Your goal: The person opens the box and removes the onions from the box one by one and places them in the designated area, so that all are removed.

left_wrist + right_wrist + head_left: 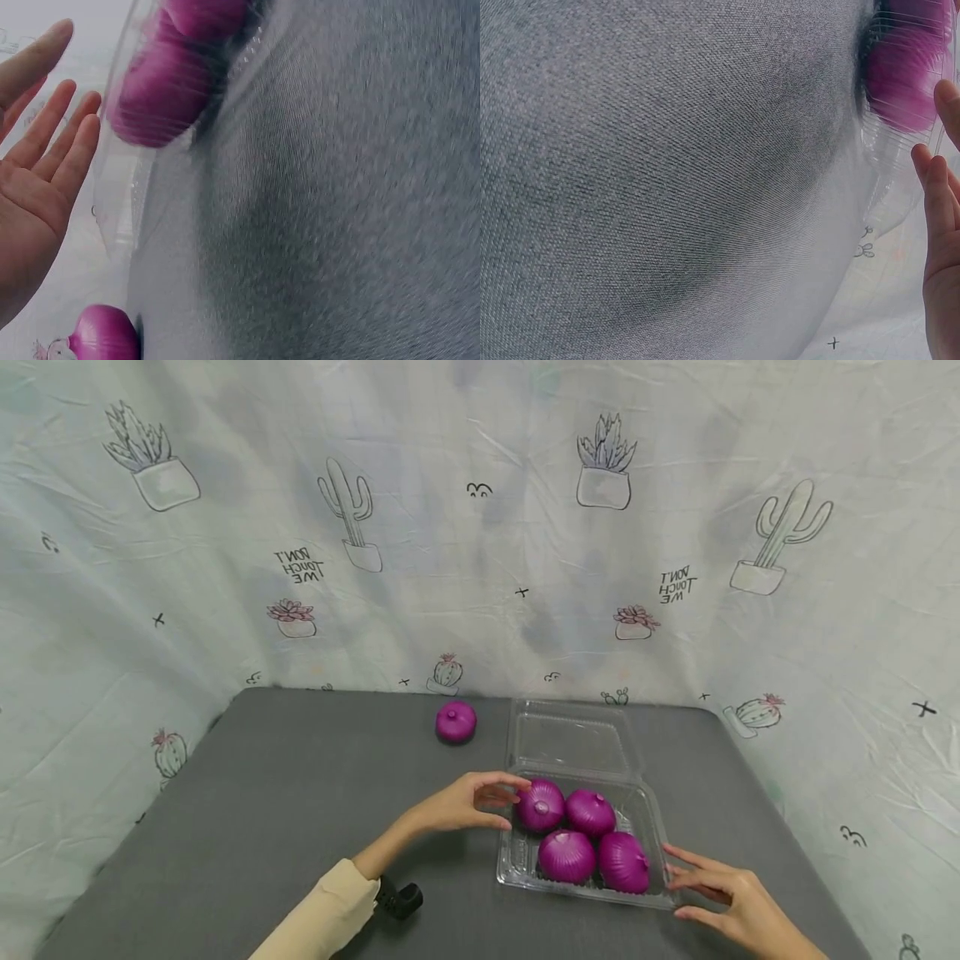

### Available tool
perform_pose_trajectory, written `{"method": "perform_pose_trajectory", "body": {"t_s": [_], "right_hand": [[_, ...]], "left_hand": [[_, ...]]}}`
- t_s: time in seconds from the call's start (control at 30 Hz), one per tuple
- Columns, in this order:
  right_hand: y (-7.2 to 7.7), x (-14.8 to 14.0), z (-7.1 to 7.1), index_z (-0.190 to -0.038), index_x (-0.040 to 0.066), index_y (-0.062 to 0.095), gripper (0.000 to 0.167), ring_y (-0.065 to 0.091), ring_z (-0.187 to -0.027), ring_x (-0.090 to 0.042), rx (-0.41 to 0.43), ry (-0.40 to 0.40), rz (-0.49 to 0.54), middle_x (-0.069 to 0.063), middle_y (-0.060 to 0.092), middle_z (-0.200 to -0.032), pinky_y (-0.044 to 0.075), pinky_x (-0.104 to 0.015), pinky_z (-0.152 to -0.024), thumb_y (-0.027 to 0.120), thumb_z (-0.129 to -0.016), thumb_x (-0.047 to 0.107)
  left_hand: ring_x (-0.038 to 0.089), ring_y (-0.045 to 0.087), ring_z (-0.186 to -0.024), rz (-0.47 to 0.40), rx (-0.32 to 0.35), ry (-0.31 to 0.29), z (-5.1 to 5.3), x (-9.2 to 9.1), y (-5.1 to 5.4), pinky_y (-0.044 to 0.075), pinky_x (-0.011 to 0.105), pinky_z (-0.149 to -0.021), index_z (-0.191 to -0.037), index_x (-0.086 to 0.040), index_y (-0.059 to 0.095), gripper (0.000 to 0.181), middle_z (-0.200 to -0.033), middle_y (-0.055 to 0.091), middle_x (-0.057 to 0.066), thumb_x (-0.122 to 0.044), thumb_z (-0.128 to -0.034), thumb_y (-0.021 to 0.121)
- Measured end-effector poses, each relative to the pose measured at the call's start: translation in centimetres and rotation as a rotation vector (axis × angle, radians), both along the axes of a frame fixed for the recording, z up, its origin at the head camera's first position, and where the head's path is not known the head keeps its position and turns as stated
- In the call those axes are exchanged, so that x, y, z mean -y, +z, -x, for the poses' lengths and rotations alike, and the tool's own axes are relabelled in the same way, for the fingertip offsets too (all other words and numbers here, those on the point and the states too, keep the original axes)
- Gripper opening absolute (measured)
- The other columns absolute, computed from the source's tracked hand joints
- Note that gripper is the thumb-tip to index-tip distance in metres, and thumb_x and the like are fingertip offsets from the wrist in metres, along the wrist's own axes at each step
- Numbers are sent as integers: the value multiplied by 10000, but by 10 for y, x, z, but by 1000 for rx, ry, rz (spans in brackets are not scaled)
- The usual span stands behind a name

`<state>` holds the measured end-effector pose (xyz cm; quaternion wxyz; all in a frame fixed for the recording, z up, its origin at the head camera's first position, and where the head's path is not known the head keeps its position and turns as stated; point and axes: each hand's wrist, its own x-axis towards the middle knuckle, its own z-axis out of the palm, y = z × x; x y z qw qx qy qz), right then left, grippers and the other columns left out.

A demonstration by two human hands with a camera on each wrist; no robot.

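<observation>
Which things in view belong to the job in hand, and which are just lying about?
In the job:
clear container, its lid open
four purple onions inside it
left hand, at its left side
right hand, at its right side

Lying about or background:
lone onion, untouched, though it may belong too
grey table
patterned cloth

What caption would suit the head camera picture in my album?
Left hand and right hand flank an open clear box holding four purple onions; a fifth sits apart.
</observation>
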<state>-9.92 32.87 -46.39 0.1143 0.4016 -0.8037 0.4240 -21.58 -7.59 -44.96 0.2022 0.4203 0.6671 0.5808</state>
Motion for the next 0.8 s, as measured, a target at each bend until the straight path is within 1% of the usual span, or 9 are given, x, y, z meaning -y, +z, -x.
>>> {"method": "perform_pose_trajectory", "body": {"t_s": [0.13, 0.23, 0.33, 0.43, 0.5, 0.53, 0.67, 0.73, 0.8], "right_hand": [[2, -2, 2, -1017, 77, 714, 423, 610, -1062, -31, 3, -11, -12, -60, 554, -1356, 503, -128, -751, 815, -638, -79], [2, -5, 2, -1028, 70, 712, 424, 606, -1071, -31, 21, -6, -11, -48, 541, -1371, 504, -131, -756, 808, -647, -86], [1, -9, 2, -1045, 44, 705, 430, 611, -1072, -39, 42, 19, 5, -47, 524, -1390, 507, -144, -762, 800, -651, -99], [0, -10, 1, -1057, 17, 697, 423, 603, -1091, -41, 88, 47, 33, -28, 507, -1406, 514, -163, -765, 788, -663, -109], [-1, -10, 2, -1063, -2, 689, 413, 593, -1111, -48, 118, 73, 54, -27, 494, -1417, 517, -179, -772, 775, -676, -121], [-1, -10, 2, -1064, -6, 686, 408, 588, -1120, -51, 129, 82, 61, -27, 491, -1419, 518, -186, -774, 770, -682, -123], [-1, -8, 5, -1072, -13, 679, 390, 577, -1138, -67, 151, 106, 68, -38, 480, -1429, 521, -202, -779, 759, -705, -118], [-1, -7, 6, -1071, -18, 677, 378, 577, -1138, -71, 165, 113, 72, -32, 475, -1432, 525, -212, -776, 753, -714, -115], [-1, -7, 7, -1075, -27, 672, 372, 577, -1141, -80, 182, 126, 81, -31, 469, -1437, 529, -222, -779, 742, -723, -124]], "left_hand": [[291, 541, -1207, 63, -77, 12, 12, -2, 0, 462, 355, -978, -1350, -10, 498, 586, -1382, 508, 147, -23, -817, 741], [212, 549, -1201, 134, -134, -5, 24, -6, 3, 476, 338, -953, -1339, -59, 529, 607, -1351, 551, 71, -45, -786, 777], [147, 545, -1195, 202, -181, -61, 39, -14, 7, 470, 374, -955, -1332, -96, 551, 625, -1323, 580, 16, -66, -761, 804], [99, 533, -1200, 251, -197, -142, 55, -24, 13, 441, 405, -986, -1334, -91, 557, 629, -1324, 584, 13, -59, -758, 808], [74, 523, -1208, 268, -164, -201, 65, -31, 18, 414, 389, -1019, -1340, -62, 549, 625, -1341, 572, 29, -33, -766, 795], [68, 520, -1213, 270, -131, -230, 70, -34, 20, 404, 380, -1032, -1342, -45, 545, 624, -1348, 566, 48, -5, -768, 784], [96, 509, -1240, 262, 43, -346, 83, -44, 24, 385, 316, -1051, -1337, 47, 516, 616, -1369, 525, 165, 105, -765, 738], [101, 503, -1249, 280, 102, -383, 87, -49, 25, 385, 291, -1047, -1335, 63, 511, 617, -1378, 502, 202, 130, -761, 727], [97, 498, -1253, 308, 137, -399, 90, -53, 27, 383, 268, -1043, -1335, 63, 511, 621, -1388, 484, 218, 140, -757, 724]]}}
